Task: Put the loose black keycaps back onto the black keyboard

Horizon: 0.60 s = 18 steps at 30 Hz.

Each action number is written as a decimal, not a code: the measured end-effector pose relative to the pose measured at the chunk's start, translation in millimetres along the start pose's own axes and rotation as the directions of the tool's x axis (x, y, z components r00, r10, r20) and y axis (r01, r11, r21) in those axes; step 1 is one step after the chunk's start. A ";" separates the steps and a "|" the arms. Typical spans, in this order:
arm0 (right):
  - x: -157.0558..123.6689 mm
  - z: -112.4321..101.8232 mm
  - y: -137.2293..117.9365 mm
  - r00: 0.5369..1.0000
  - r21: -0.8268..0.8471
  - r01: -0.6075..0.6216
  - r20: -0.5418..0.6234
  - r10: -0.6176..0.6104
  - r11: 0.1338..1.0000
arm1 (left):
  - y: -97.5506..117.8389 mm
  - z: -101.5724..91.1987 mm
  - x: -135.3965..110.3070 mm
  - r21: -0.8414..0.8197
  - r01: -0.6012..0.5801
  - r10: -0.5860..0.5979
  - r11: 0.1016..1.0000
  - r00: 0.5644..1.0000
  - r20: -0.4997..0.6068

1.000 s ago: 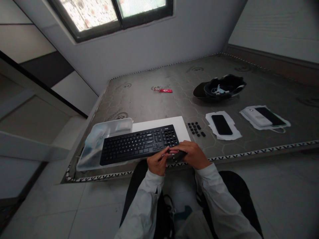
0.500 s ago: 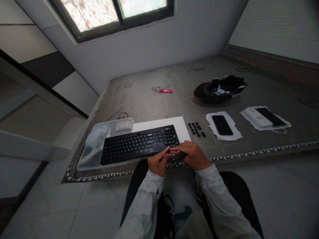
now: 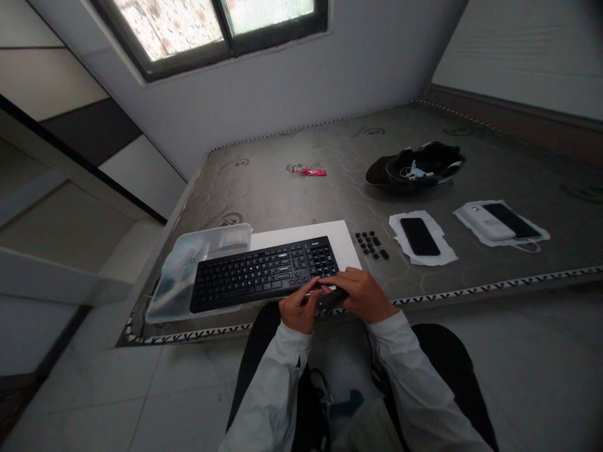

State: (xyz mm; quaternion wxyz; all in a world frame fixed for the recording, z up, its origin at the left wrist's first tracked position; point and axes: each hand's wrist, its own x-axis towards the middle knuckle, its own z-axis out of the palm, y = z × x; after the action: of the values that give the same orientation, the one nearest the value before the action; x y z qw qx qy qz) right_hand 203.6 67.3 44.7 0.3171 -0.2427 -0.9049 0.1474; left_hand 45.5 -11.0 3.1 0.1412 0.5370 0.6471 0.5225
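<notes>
A black keyboard (image 3: 264, 272) lies on a white board (image 3: 301, 237) at the near edge of a grey patterned surface (image 3: 330, 182). My left hand (image 3: 296, 307) and my right hand (image 3: 360, 294) meet at the keyboard's near right corner, both with fingers curled. Between them is a small dark tool (image 3: 332, 297), gripped by my right hand; my left fingers pinch at its tip beside the number pad. Several loose black keycaps (image 3: 371, 243) lie just right of the board.
A clear plastic tray (image 3: 188, 263) sits under the keyboard's left end. A phone on white paper (image 3: 419, 236), a white device beside another phone (image 3: 490, 221), a black cap (image 3: 414, 166) and a red wrapper (image 3: 308, 170) lie farther out. White-tiled floor lies below.
Both hands stay at the keyboard's right corner. The dark tool has tilted and drawn slightly toward me; my right hand shifted a little left.
</notes>
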 end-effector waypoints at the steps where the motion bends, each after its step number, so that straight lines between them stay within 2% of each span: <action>1: 0.1 0.7 -0.1 1.000 -0.010 0.003 -0.011 -0.003 1.000 | -0.1 0.1 0.3 0.008 0.005 -0.005 1.000 1.000 -0.006; 5: 0.9 2.8 -1.9 0.998 -0.052 0.019 -0.063 -0.022 0.998 | 2.4 -1.1 1.5 0.080 0.003 0.001 0.997 0.999 -0.051; 10: 1.7 5.9 -4.9 0.997 -0.115 0.028 -0.071 -0.037 0.993 | 8.6 -3.4 2.1 0.145 0.002 0.013 0.989 0.995 -0.103; 18: 2.0 9.8 -5.4 0.993 -0.133 0.067 -0.089 -0.079 0.989 | 10.6 -0.7 2.3 0.138 0.116 -0.103 0.984 0.989 -0.103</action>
State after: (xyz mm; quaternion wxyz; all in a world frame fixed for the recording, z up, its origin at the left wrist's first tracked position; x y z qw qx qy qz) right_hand 194.1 62.7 40.5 0.3483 -0.2361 -0.9048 0.0650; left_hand 49.9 -10.7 13.1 0.0996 0.4837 0.7176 0.4911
